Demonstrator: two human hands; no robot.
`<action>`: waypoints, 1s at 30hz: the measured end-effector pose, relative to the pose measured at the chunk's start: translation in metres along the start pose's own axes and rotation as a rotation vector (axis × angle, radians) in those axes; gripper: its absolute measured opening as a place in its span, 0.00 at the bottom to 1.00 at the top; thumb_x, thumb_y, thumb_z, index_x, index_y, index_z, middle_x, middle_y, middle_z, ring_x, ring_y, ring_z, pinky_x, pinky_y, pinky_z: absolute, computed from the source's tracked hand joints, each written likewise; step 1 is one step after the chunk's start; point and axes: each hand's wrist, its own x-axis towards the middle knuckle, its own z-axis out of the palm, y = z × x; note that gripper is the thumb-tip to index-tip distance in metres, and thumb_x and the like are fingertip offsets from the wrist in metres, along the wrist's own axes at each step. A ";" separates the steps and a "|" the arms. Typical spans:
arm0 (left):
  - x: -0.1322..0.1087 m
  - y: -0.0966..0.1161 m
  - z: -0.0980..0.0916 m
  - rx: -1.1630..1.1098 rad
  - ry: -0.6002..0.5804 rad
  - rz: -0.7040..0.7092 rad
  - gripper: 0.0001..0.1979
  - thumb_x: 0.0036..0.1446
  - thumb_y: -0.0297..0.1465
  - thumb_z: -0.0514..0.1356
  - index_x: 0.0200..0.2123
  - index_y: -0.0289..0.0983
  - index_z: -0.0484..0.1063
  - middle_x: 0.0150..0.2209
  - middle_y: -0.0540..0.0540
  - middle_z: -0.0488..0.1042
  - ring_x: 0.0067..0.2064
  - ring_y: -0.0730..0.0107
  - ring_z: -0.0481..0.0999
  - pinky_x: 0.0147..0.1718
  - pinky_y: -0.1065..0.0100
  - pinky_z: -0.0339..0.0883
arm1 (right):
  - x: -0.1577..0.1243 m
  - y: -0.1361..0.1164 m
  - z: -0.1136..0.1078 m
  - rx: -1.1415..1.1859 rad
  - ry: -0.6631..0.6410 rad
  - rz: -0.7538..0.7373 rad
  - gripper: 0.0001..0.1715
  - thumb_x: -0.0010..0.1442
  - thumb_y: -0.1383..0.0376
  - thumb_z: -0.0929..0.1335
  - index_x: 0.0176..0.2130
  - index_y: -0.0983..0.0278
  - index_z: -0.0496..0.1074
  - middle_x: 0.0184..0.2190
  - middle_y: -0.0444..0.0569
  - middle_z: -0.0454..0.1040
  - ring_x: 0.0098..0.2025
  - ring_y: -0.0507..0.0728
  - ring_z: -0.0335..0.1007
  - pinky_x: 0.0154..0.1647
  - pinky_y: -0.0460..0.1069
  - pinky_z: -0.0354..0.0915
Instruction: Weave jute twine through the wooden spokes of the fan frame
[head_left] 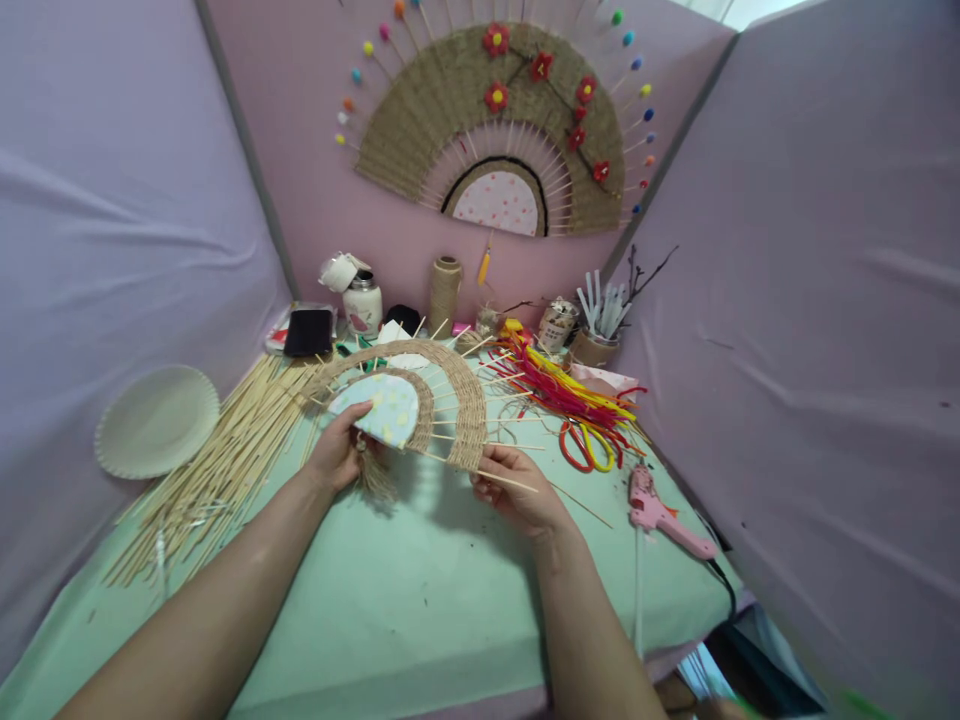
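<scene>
A half-round fan (469,400) of woven twine on thin sticks is held above the green table. Pale blue patterned material (394,408) covers its centre, and bare stick ends stick out past the outer twine band. My left hand (337,452) grips the centre piece at its lower left, thumb on top. A twine tassel (375,475) hangs beside those fingers. At the fan's lower right corner, my right hand (517,487) pinches the end of the woven band near the last stick, with its fingers closed.
Loose sticks (217,450) and a white plate (157,422) lie left. Behind stand a jar (363,305) and twine spool (445,297). Pipe cleaners (562,385), scissors (586,446) and a pink glue gun (664,515) lie right. A large fan (420,120) hangs on the wall.
</scene>
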 end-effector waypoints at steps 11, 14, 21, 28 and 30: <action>0.002 0.004 0.007 0.223 -0.152 0.073 0.19 0.58 0.19 0.46 0.41 0.40 0.73 0.29 0.57 0.80 0.25 0.76 0.76 0.22 0.78 0.73 | 0.008 0.002 0.001 0.187 0.119 -0.103 0.21 0.37 0.59 0.79 0.29 0.63 0.70 0.22 0.39 0.69 0.23 0.47 0.60 0.27 0.45 0.60; 0.002 0.004 0.007 0.187 -0.107 0.074 0.16 0.59 0.20 0.48 0.41 0.39 0.73 0.30 0.56 0.80 0.24 0.76 0.77 0.22 0.79 0.72 | 0.007 0.004 0.002 0.167 0.082 -0.104 0.22 0.37 0.58 0.79 0.30 0.63 0.71 0.22 0.40 0.69 0.22 0.47 0.61 0.27 0.45 0.60; -0.001 0.003 0.002 0.022 -0.030 -0.013 0.13 0.53 0.21 0.56 0.43 0.32 0.72 0.28 0.46 0.80 0.25 0.68 0.79 0.27 0.70 0.76 | 0.003 -0.002 0.008 0.031 0.075 -0.163 0.20 0.41 0.56 0.78 0.28 0.64 0.70 0.21 0.41 0.68 0.23 0.48 0.63 0.27 0.45 0.59; 0.005 0.005 -0.013 -0.066 -0.038 -0.041 0.11 0.54 0.23 0.58 0.42 0.31 0.72 0.27 0.44 0.79 0.24 0.67 0.78 0.25 0.70 0.75 | 0.000 -0.024 0.017 -0.215 0.026 -0.124 0.18 0.43 0.56 0.77 0.29 0.63 0.72 0.23 0.45 0.70 0.25 0.51 0.63 0.28 0.47 0.58; 0.006 0.005 -0.017 -0.067 -0.033 -0.055 0.11 0.54 0.25 0.59 0.42 0.30 0.72 0.26 0.45 0.78 0.23 0.68 0.78 0.25 0.70 0.75 | -0.001 -0.029 0.017 -0.274 0.023 -0.130 0.18 0.43 0.56 0.77 0.29 0.63 0.71 0.23 0.44 0.69 0.24 0.51 0.61 0.27 0.47 0.57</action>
